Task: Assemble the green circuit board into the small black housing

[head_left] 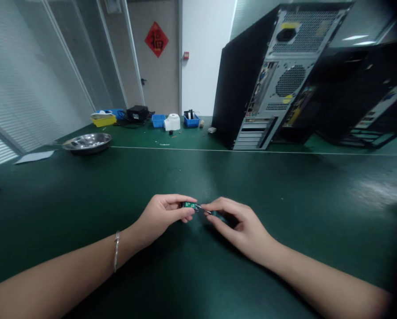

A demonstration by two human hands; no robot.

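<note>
My left hand (163, 214) pinches a small green circuit board (189, 205) between thumb and fingers, just above the dark green table (198, 266). My right hand (236, 220) meets it from the right, its thumb and forefinger closed on a small thin metal part (204, 210) at the board's right end. What that part is I cannot make out. A thin bracelet (116, 250) is on my left wrist. Both forearms rest low over the table's near half.
A black computer tower (268, 75) stands at the back right, rear panel facing me, with more dark cases (364, 93) beside it. A metal bowl (87, 142) and a paper sheet (35, 156) lie at the left. Blue and yellow bins (158, 120) sit at the far edge.
</note>
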